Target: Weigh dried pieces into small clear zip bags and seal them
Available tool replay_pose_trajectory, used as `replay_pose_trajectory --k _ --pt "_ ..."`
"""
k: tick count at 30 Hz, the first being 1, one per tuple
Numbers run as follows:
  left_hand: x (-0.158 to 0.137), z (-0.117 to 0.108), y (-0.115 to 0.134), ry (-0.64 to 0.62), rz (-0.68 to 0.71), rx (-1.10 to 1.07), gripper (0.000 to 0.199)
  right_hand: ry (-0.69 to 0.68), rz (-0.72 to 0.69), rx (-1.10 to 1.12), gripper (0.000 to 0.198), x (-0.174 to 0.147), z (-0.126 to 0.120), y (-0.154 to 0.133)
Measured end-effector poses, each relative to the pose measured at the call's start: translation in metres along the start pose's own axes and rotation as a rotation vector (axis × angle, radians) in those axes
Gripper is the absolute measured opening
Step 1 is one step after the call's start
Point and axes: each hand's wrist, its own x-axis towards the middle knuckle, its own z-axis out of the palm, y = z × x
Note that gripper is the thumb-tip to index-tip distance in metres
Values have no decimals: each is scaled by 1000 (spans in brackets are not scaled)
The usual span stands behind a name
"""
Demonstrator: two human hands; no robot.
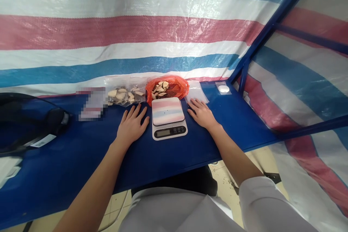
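A white digital kitchen scale (pixel 170 132) stands on the blue table between my hands, its screen dark and its shiny plate bare. My left hand (pixel 132 123) lies flat to its left, fingers spread and holding nothing. To the right of the scale my right hand (pixel 201 113) rests palm down, also spread, its fingertips by the clear plastic bags (pixel 198 92). Behind the scale sits an open red plastic bag (pixel 179 86) with pale dried slices (pixel 161 88) inside. Beyond my left fingertips lie clear bags of similar slices (pixel 122 96).
A small bag with a white rounded object (pixel 223 89) lies at the back right. On the left are a black strapped device (pixel 29 123) and a white item (pixel 9 170) at the edge. Striped sheeting (pixel 122 32) and a blue frame (pixel 244 69) enclose the table (pixel 81 166).
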Motion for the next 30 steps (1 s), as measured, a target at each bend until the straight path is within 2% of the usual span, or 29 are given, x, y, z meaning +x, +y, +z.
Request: replay_pose_trajectory --k 9,17,20,24,30 --pt "-1 -2 3 17 -1 5 57 20 -4 -4 44 -1 1 0" --pt "2 -1 5 70 6 -38 52 76 67 100 37 16 -14 9" --pt "4 2 7 74 7 -34 53 28 76 93 39 31 -16 21" --pt "4 4 6 80 -5 -36 53 -29 16 42 42 40 -5 31" --pt "2 6 5 71 2 -26 55 122 -2 32 32 32 8 30"
